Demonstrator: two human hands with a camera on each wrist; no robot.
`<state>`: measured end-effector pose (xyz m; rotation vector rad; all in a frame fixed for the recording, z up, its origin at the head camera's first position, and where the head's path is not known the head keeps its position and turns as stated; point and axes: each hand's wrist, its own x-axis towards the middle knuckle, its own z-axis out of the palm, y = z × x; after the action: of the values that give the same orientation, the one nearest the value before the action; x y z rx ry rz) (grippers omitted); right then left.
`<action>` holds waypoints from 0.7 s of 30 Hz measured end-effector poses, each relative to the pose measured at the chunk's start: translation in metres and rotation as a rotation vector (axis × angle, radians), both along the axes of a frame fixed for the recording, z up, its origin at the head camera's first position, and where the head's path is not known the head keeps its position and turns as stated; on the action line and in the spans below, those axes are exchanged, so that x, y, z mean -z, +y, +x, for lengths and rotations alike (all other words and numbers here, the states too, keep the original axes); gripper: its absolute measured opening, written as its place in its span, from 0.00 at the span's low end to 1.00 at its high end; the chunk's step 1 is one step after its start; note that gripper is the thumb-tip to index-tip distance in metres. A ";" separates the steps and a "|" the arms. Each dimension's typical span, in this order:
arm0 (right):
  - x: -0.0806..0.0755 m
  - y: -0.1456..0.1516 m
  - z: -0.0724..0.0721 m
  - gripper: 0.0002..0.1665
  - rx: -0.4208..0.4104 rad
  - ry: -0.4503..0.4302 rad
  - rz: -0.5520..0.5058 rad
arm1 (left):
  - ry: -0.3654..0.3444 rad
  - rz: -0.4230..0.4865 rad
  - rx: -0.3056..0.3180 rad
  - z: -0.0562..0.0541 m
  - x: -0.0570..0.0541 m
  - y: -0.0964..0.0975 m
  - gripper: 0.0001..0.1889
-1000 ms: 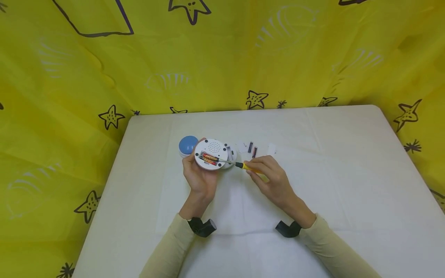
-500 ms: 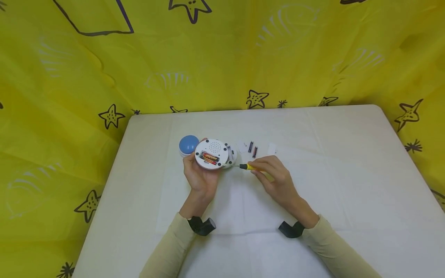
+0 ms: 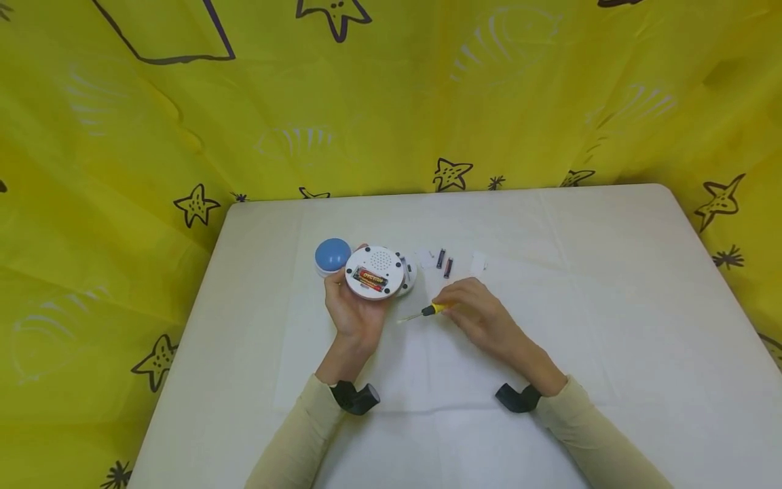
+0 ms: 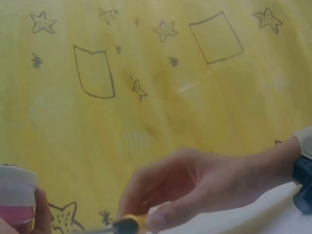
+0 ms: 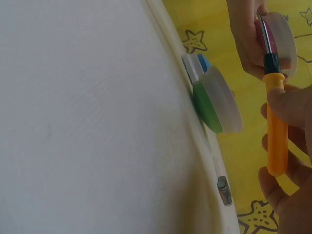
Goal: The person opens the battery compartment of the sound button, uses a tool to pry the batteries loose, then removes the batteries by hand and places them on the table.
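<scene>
Held in my left hand (image 3: 356,319) is a round white sound button (image 3: 385,261), its underside turned up with speaker holes. Its pink dome shows below in the left wrist view. In the uncovered battery compartment lie batteries (image 3: 370,278) with red and black wrappers. My right hand (image 3: 482,316) grips a screwdriver (image 5: 277,126) by its yellow and black handle, thumb on one side and fingers on the other. The screwdriver's metal shaft points left, its tip below and to the right of the sound button, apart from it in the head view.
Behind the held button, a green-domed one (image 5: 209,105) lies dome down on the white table (image 3: 550,272). A blue-domed one (image 3: 332,254) stands to its left. Two loose batteries (image 3: 449,267) lie to the right, near small white pieces (image 3: 479,261). A yellow curtain (image 3: 391,102) hangs behind.
The screwdriver tip has moved from over the batteries, past the button's edge, to down and right of it. My right hand has shifted slightly right; the left has barely moved.
</scene>
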<state>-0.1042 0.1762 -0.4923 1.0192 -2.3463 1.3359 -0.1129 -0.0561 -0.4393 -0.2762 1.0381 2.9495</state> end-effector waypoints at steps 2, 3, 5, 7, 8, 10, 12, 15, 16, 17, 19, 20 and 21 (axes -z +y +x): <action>0.003 0.003 -0.002 0.22 -0.053 0.006 0.024 | 0.001 0.002 0.000 0.001 0.000 0.000 0.34; 0.004 0.004 -0.003 0.22 -0.075 0.004 0.040 | 0.003 0.004 0.003 0.001 -0.001 -0.001 0.34; 0.005 0.006 -0.004 0.21 -0.103 -0.004 0.078 | 0.003 0.007 0.008 0.001 0.000 -0.001 0.34; 0.006 0.008 -0.005 0.21 -0.117 -0.019 0.116 | 0.004 0.012 0.015 0.001 0.000 -0.001 0.34; 0.007 0.009 -0.005 0.21 -0.119 -0.026 0.134 | 0.005 0.013 0.018 0.000 0.000 -0.001 0.34; 0.007 0.010 -0.005 0.21 -0.122 -0.042 0.167 | 0.006 0.014 0.023 0.000 0.000 -0.001 0.34; 0.008 0.011 -0.005 0.21 -0.122 -0.061 0.201 | 0.004 0.013 0.027 0.000 0.000 -0.001 0.34; 0.009 0.010 -0.004 0.19 -0.118 -0.097 0.251 | -0.007 0.016 0.031 0.001 0.000 0.001 0.35; 0.009 0.010 -0.003 0.18 -0.115 -0.109 0.268 | -0.009 0.020 0.035 0.001 0.000 0.001 0.36; 0.009 0.009 -0.002 0.18 -0.114 -0.118 0.279 | -0.012 0.019 0.039 0.002 -0.001 0.001 0.36; 0.008 0.008 -0.001 0.17 -0.110 -0.138 0.302 | -0.017 0.031 0.046 0.002 -0.001 0.002 0.37; 0.008 0.007 -0.001 0.17 -0.109 -0.144 0.314 | -0.018 0.035 0.050 0.002 -0.002 0.002 0.37; 0.009 0.006 0.000 0.16 -0.109 -0.149 0.325 | -0.017 0.040 0.053 0.002 -0.002 0.003 0.37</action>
<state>-0.1042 0.1825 -0.5009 1.1882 -2.7198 1.1232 -0.1111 -0.0534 -0.4372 -0.2691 0.9673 2.9116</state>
